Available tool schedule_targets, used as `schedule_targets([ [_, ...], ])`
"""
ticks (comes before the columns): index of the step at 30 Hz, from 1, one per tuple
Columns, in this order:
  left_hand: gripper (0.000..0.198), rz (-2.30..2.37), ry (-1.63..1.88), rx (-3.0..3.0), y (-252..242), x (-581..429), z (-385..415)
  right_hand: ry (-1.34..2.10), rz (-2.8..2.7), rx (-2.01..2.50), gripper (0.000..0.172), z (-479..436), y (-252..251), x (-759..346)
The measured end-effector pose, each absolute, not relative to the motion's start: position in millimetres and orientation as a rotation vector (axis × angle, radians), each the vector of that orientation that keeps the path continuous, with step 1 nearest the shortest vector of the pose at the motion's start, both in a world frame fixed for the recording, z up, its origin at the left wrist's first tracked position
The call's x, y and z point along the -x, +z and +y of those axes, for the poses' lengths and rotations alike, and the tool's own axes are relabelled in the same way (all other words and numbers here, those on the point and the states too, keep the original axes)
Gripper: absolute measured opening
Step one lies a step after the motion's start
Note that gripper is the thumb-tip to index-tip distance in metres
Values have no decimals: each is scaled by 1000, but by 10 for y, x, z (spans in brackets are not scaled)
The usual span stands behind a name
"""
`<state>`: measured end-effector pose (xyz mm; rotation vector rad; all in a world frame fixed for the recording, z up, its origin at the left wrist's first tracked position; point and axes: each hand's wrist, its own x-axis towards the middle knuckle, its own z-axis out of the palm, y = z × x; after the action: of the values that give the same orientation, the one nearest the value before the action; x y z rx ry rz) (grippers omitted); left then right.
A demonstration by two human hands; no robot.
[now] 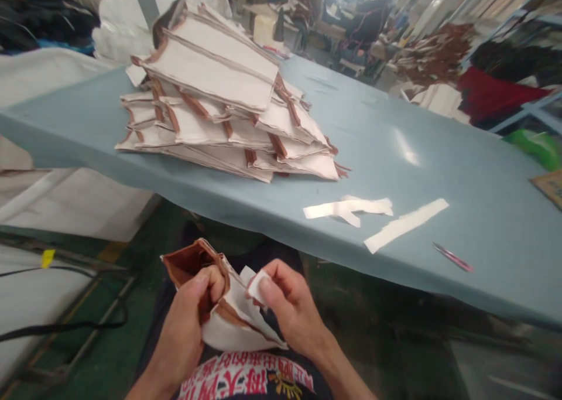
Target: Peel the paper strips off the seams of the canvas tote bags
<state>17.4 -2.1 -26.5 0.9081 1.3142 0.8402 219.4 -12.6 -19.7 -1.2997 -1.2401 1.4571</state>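
Over my lap I hold a sewn white fabric piece with brown lining (226, 335), bag-like, its brown inside showing at the left end. My left hand (193, 300) is closed around its brown-lined edge, the fingers partly inside the opening. With thumb and fingers, my right hand (287, 300) pinches a small white piece (259, 287) at the right side of the fabric. Whether that piece is attached to the bag-like piece is hard to tell.
A stack of similar white pieces with brown edging (219, 66) lies on the blue-grey table (360, 136). Nearer its front edge are white strips (406, 225) and pink-handled snips or tweezers (453, 256). A green item (533, 148) lies far right. A person (369, 19) is in the background.
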Motion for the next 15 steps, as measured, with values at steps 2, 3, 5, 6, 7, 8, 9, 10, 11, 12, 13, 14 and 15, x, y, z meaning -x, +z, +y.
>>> schedule_targets([
  [2,63,1374,843,-959,-331,-83,-79,1502,-1273,1348,48,-246,-359,-2073],
  [3,63,1392,836,-988,-347,-45,-116,1539,-1232,1346,51,-295,-436,-2008],
  [5,58,1418,809,-1058,-340,21,-202,1641,-1057,1301,60,-356,-567,-1894],
  [6,54,1427,785,-1097,-323,51,-249,1684,-969,1274,64,-368,-618,-1851],
  [7,51,1434,758,-1130,-302,82,-294,1714,-905,1253,67,-369,-657,-1821],
  [8,48,1440,729,-1153,-283,115,-335,1731,-871,1241,69,-362,-684,-1803],
  [9,47,1443,698,-1167,-271,150,-369,1737,-862,1240,69,-350,-698,-1797],
  [10,47,1447,671,-1180,-269,187,-393,1729,-871,1250,69,-336,-700,-1800],
  [11,48,1448,649,-1205,-278,224,-404,1710,-887,1274,68,-321,-687,-1811],
  [12,48,1444,634,-1238,-294,259,-403,1682,-909,1306,67,-308,-661,-1827],
  [13,48,1436,625,-1273,-313,288,-389,1652,-934,1340,65,-296,-619,-1846],
  [14,49,1428,626,-1305,-328,309,-364,1623,-961,1370,62,-287,-563,-1866],
  [15,49,1428,640,-1324,-333,319,-328,1601,-987,1394,58,-280,-494,-1886],
])
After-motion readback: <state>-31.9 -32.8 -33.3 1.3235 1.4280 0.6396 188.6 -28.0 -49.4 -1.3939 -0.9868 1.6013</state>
